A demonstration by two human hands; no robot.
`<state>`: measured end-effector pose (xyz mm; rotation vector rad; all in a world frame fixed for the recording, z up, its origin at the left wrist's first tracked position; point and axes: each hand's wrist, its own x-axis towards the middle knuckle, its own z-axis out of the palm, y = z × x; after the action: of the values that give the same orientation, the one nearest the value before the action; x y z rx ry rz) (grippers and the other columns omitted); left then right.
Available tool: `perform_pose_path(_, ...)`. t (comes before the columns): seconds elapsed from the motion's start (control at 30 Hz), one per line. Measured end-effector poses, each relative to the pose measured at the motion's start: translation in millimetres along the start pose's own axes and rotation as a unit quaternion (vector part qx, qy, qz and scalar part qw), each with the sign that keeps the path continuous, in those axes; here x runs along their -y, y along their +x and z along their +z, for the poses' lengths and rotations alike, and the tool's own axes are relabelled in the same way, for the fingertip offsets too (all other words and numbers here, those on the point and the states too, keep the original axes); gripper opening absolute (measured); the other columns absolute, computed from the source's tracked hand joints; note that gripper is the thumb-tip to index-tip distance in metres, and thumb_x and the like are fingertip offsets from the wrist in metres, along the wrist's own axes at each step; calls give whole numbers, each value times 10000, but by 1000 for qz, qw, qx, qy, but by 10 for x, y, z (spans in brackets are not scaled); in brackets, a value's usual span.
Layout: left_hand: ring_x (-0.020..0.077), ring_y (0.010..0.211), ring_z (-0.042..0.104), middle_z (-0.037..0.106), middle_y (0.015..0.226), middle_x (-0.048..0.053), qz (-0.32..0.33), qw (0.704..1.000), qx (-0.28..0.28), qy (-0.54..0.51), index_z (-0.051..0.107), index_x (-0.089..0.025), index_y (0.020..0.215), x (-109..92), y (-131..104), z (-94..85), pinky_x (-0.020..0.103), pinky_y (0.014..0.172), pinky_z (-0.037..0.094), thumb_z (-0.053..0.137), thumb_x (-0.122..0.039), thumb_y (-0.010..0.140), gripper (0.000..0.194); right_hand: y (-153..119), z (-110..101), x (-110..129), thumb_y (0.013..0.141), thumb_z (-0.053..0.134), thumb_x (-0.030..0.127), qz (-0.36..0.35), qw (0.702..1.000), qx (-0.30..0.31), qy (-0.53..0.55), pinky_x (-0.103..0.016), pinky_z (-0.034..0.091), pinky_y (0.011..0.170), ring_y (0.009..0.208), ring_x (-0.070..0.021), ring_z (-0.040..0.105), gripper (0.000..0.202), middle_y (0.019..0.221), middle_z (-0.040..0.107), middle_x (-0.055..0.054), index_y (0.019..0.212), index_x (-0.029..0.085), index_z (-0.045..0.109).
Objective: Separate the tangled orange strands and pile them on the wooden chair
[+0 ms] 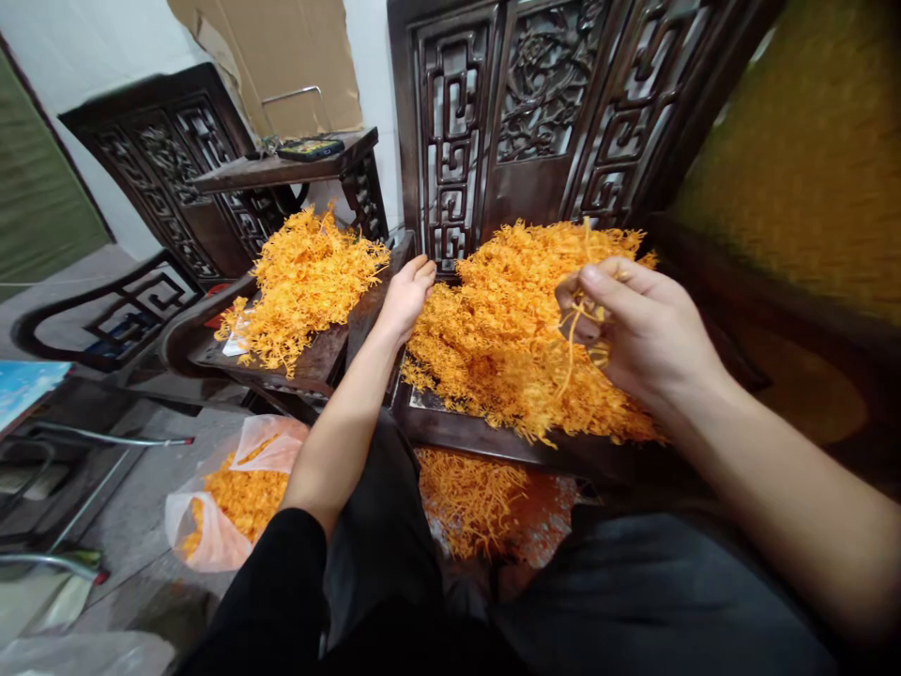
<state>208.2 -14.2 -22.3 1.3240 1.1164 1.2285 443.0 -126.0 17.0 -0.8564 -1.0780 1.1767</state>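
My right hand [637,314] is closed on a few thin orange strands [572,352], which look like cordyceps fungus; they dangle from between thumb and fingers. It is raised over a large heap of the same orange strands [493,338] on the dark wooden seat [479,434]. At the left edge of that heap is my left hand [410,299], its fingers drawn together. Whatever it may hold is hidden. A second heap of orange strands [310,282] lies to its left on a lower wooden surface.
Below the seat is more orange material [471,502]. A pink-white plastic bag [271,441] of it stands on the floor at left. A carved chair back [485,178] rises behind. On a small wooden table [282,171] lies a phone [310,149]. Metal legs [105,438] stick out at left.
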Motion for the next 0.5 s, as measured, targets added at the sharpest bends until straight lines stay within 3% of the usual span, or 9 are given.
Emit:
perform_pose_path(0.07, 225, 1280, 674, 648, 1460, 163, 38, 996, 66, -52, 600, -185, 1407, -118, -239, 122, 393, 1068, 536, 561, -271, 965, 452, 10, 50, 0, 737, 893, 410, 14, 1000, 7, 18, -252, 280, 476, 520, -66, 410, 450, 749, 613, -23, 684, 190, 504)
perform_pose_path(0.13, 234, 1142, 729, 728, 1321, 150, 63, 982, 169, -50, 677, -182, 1287, -165, -512, 302, 408, 1015, 565, 627, -387, 960, 390, 12, 122, -9, 741, 888, 436, 23, 999, 25, 29, -249, 317, 488, 546, -72, 436, 451, 768, 613, -20, 701, 192, 510)
perform_pose_path(0.2, 238, 1055, 736, 772, 1191, 118, 77, 958, 275, 4, 732, -183, 1170, -123, -751, 484, 401, 974, 580, 765, -404, 865, 378, 18, 190, -32, 736, 893, 449, 20, 999, 32, 35, -245, 343, 492, 569, -80, 465, 423, 780, 621, -18, 732, 197, 553)
perform_pose_path(0.27, 231, 965, 733, 789, 1067, 91, 64, 942, 325, 54, 759, -181, 1061, -18, -901, 606, 387, 903, 597, 836, -348, 793, 325, 37, 221, -71, 751, 888, 433, 0, 999, 22, 26, -242, 402, 529, 624, -92, 526, 383, 807, 644, -25, 754, 197, 588)
perform_pose_path(0.37, 167, 749, 704, 775, 878, 67, 3, 955, 293, 35, 758, -167, 943, 129, -941, 613, 321, 723, 595, 761, -320, 861, 173, 80, 169, -154, 800, 853, 452, -9, 1000, 14, -7, -260, 521, 686, 799, -132, 643, 325, 955, 703, -60, 861, 203, 653)
perform_pose_path(0.5, 71, 451, 557, 739, 752, 31, -23, 975, 210, -70, 723, -170, 1050, 132, -885, 479, 230, 471, 461, 705, -478, 914, 337, 76, 49, -260, 811, 816, 580, 34, 985, 87, -144, -352, 585, 810, 946, -198, 702, 581, 1178, 720, -95, 1270, 254, 672)
